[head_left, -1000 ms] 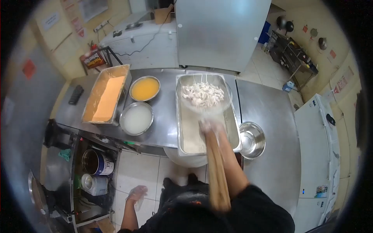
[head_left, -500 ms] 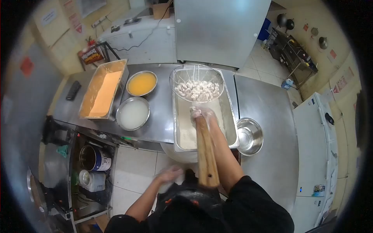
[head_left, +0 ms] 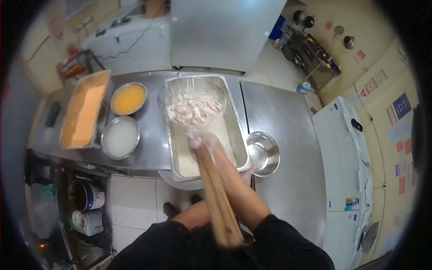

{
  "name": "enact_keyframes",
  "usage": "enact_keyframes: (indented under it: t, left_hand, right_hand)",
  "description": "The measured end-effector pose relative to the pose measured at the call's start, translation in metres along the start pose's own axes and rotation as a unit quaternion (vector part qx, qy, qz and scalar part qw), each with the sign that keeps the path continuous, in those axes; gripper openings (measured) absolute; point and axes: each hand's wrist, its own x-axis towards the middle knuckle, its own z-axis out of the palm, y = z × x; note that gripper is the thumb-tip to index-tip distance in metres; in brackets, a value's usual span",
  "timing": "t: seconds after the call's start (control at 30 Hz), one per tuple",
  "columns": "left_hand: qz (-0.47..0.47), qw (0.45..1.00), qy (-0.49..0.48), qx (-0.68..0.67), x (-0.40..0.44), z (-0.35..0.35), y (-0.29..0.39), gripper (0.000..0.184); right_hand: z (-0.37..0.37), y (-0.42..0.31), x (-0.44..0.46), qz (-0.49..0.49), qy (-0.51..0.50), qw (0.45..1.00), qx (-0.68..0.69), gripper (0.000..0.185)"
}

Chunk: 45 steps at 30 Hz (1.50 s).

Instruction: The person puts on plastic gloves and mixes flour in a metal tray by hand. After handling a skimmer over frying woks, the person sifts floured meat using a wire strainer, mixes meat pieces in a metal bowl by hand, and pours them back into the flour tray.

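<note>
My right hand (head_left: 201, 140), in a clear glove, is closed around the wooden handle (head_left: 217, 198) of a wire strainer (head_left: 191, 101). Pale, flour-coated pieces (head_left: 193, 109) lie in the strainer, above the far part of a deep metal tray (head_left: 243, 155) holding white powder (head_left: 186, 159). My left forearm passes beneath the right one. What shows of my left hand (head_left: 248, 173) is a blurred patch between the tray's near right corner and a shiny metal bowl (head_left: 264, 154); its fingers cannot be made out.
On the counter's left are a tray of orange powder (head_left: 84, 110), a bowl of yellow liquid (head_left: 128, 99), a bowl of whitish liquid (head_left: 120, 137) and a dark object (head_left: 53, 114). Below stands a shelf with a tub (head_left: 85, 194). A fridge (head_left: 337, 153) is at right.
My left hand has moved from over the floor at left to beside the metal bowl, under my right arm. The strainer and its pieces have shifted. The whole view has swung to the right.
</note>
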Motion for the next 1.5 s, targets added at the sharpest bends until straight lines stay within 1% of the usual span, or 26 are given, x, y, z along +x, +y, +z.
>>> enact_keyframes:
  t: [0.03,0.07,0.13,0.2,0.23,0.3,0.33,0.37,0.4,0.47,0.5,0.6,0.63,0.73,0.83,0.93,1.0,1.03,1.13,1.17,1.2,1.27,1.33,1.4,1.43,1.5]
  left_hand:
    - [0.000,1.000,0.001,-0.005,-0.001,0.000,0.007,0.047]
    - [0.001,1.000,-0.002,-0.007,0.004,0.002,0.006,0.046]
    - [0.005,1.000,-0.001,-0.016,0.006,-0.001,0.000,0.046]
    - [0.001,1.000,-0.001,-0.027,-0.007,0.005,0.007,0.045]
    - [-0.008,1.000,-0.004,-0.030,-0.002,0.015,-0.004,0.044]
    - [-0.009,0.999,-0.003,-0.034,-0.008,0.016,0.003,0.044]
    - [-0.009,0.999,-0.004,-0.032,-0.003,0.013,-0.006,0.043]
    - [-0.011,0.999,-0.002,-0.038,-0.011,0.013,-0.002,0.043]
    - [-0.010,0.999,-0.002,-0.041,-0.009,0.013,-0.010,0.043]
    - [-0.019,0.999,-0.007,-0.048,-0.022,0.018,-0.021,0.042]
    - [-0.026,0.998,-0.007,-0.052,-0.032,0.022,-0.023,0.041]
    - [-0.024,0.998,-0.004,-0.066,-0.056,0.020,-0.041,0.040]
    - [-0.020,0.997,-0.002,-0.076,-0.065,0.015,-0.044,0.040]
    - [-0.021,0.995,0.003,-0.094,-0.093,0.007,-0.049,0.039]
    - [-0.034,0.994,0.020,-0.101,-0.127,-0.002,-0.064,0.038]
    - [0.053,0.975,0.054,-0.210,-0.168,-0.010,-0.068,0.035]
    - [0.057,0.979,0.045,-0.189,-0.198,-0.017,-0.026,0.036]
    - [0.050,0.985,0.032,-0.165,-0.221,-0.020,-0.006,0.037]
    - [0.085,0.991,0.047,-0.096,-0.246,-0.049,-0.008,0.035]
    - [0.087,0.974,0.069,-0.199,-0.261,-0.055,-0.008,0.035]
    - [0.095,0.946,0.089,-0.298,-0.268,-0.058,0.001,0.036]
    - [0.057,0.972,0.142,-0.178,-0.309,-0.056,0.089,0.048]
    - [-0.057,0.963,0.148,-0.219,-0.328,-0.063,0.097,0.054]
    - [-0.031,0.961,0.217,-0.171,-0.341,-0.071,0.103,0.050]
    - [-0.026,0.954,0.227,-0.192,-0.350,-0.072,0.102,0.057]
    - [-0.001,0.937,0.268,-0.225,-0.354,-0.070,0.113,0.058]
  right_hand:
    - [0.007,-0.006,0.007,0.100,-0.024,0.956,0.273,0.008]
    - [-0.006,-0.006,0.003,0.096,-0.026,0.956,0.275,0.008]
    - [-0.053,0.007,-0.013,0.295,-0.161,0.911,0.238,0.010]
    - [-0.058,0.038,0.011,0.303,-0.118,0.927,0.188,0.013]
    - [-0.026,0.025,0.005,0.176,-0.041,0.957,0.228,0.014]
    - [-0.012,-0.006,-0.017,-0.115,-0.068,0.989,-0.061,0.014]
    - [-0.024,-0.013,-0.022,-0.119,-0.078,0.988,-0.058,0.014]
    - [-0.037,-0.016,-0.030,0.082,-0.101,0.988,0.088,0.013]
    - [-0.045,-0.018,-0.031,0.281,-0.115,0.926,0.222,0.011]
    - [-0.062,0.016,0.013,0.305,-0.322,0.860,0.252,0.016]
    - [-0.034,0.003,0.011,0.160,-0.194,0.943,0.218,0.019]
    - [-0.025,-0.021,-0.026,-0.062,-0.001,0.997,-0.053,0.024]
    - [-0.033,-0.033,-0.034,0.132,-0.062,0.984,0.100,0.021]
    - [-0.033,-0.024,-0.012,0.250,0.010,0.960,-0.125,0.009]
    - [-0.013,-0.025,-0.013,0.096,-0.079,0.964,0.236,0.015]
    - [-0.033,-0.033,-0.034,0.268,-0.103,0.923,0.257,0.013]
    - [-0.034,-0.032,-0.009,0.299,-0.112,0.925,0.204,0.011]
    - [0.003,-0.051,-0.026,0.242,-0.032,0.912,0.328,0.011]
    - [-0.043,-0.003,-0.007,0.031,-0.123,0.977,0.171,0.016]
    - [-0.042,-0.009,-0.033,0.136,-0.165,0.949,0.232,0.014]
    - [-0.031,-0.010,-0.035,0.108,-0.134,0.966,0.195,0.014]
    - [-0.013,-0.012,-0.037,0.060,-0.065,0.990,0.113,0.015]
    - [-0.009,-0.013,-0.041,-0.107,-0.044,0.992,-0.039,0.019]
    - [-0.042,0.007,-0.015,-0.318,-0.056,0.919,-0.228,0.023]
    - [-0.057,0.002,-0.021,-0.001,-0.164,0.985,0.049,0.021]
    - [-0.051,0.008,0.002,-0.096,-0.099,0.986,-0.092,0.010]
